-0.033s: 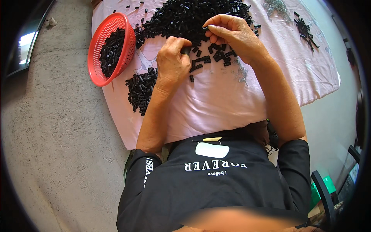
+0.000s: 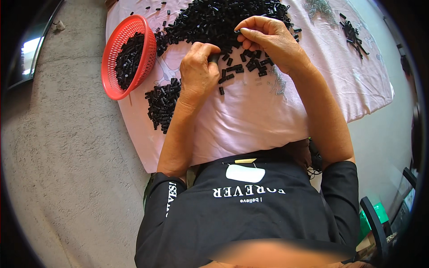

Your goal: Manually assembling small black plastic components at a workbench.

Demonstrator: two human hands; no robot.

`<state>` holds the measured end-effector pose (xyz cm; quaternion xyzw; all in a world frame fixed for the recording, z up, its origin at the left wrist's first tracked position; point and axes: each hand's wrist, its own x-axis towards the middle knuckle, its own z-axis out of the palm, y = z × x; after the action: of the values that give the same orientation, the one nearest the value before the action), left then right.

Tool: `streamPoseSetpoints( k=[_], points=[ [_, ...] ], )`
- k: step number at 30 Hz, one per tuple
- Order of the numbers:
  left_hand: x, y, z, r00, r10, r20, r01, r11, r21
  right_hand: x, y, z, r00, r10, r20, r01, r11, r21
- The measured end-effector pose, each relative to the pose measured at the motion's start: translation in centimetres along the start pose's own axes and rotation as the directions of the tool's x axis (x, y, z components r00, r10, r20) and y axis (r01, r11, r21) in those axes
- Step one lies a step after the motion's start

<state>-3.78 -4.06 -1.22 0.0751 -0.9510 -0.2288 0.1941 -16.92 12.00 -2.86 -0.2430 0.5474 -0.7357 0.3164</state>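
Observation:
My left hand [image 2: 199,73] is closed around a dark piece [image 2: 214,58], which shows only in part between thumb and curled forefinger. To its right, my right hand [image 2: 270,42] pinches a small black part [image 2: 237,31] between thumb and forefinger; the fingers cover most of it. Between and below the hands several loose black plastic pieces [image 2: 255,64] lie on the pink cloth [image 2: 250,116]. Beyond the hands rises a large heap of the same short black pieces [image 2: 210,20]. Another pile of them [image 2: 161,105] lies beside my left wrist.
A red plastic basket [image 2: 107,67], tilted and holding black pieces, stands at the left edge of the cloth. Small silvery parts [image 2: 280,82] lie by my right wrist, with more silvery parts [image 2: 321,10] at the far right. Longer black pieces [image 2: 353,38] lie near the right edge.
My left hand has shifted very slightly to the left. The right hand and the piles look the same.

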Motion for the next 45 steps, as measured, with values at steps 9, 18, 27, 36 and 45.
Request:
streamPoseSetpoints(
  k=[9,18,27,36,45],
  points=[
    [0.3,-0.1,0.5,0.999,0.033,-0.018,-0.032,0.999,0.037,0.0,0.1,0.0,1.000,-0.017,0.003,0.017,0.998,-0.067],
    [0.1,-0.5,0.2,0.998,0.063,0.012,-0.064,0.990,0.128,-0.1,0.1,0.4,0.999,-0.027,-0.016,0.026,0.998,-0.058],
    [-0.2,-0.1,-0.1,0.996,-0.031,0.085,0.024,0.997,0.076,-0.1,0.2,0.2,0.999,-0.005,0.035,0.008,0.996,-0.087],
    [-0.5,1.0,-0.5,0.999,-0.002,0.044,0.000,0.999,0.044,-0.1,0.3,0.2,0.995,0.050,0.090,-0.041,0.995,-0.096],
    [-0.9,0.6,-0.5,0.998,-0.038,0.042,0.037,0.999,0.023,-0.1,0.2,0.3,0.994,0.045,0.098,-0.037,0.996,-0.080]
  ],
)
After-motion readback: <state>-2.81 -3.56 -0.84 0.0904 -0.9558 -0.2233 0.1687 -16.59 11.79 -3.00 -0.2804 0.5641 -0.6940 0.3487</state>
